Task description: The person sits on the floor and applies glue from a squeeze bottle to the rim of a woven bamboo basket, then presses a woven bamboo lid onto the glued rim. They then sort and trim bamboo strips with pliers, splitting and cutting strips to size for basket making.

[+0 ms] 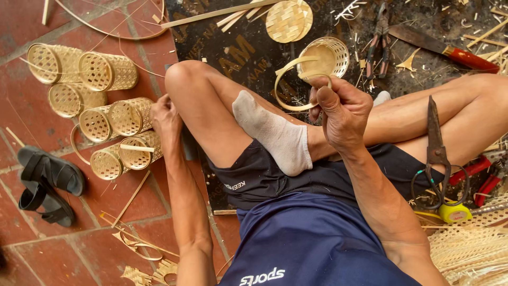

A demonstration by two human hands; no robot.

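A dark printed mat with faded yellow lettering lies flat under the person's legs; no packages, labels or screens show.

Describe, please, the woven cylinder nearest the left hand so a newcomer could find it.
On the red tile floor lies a cluster of woven bamboo cylinders. Beside the left hand, the nearest cylinder lies sideways. It alone nearly touches the fingers.

I see a thin pale bamboo strip curled into a loop, upright above my knee, far centre; woven cylindrical baskets lie tipped on the left.
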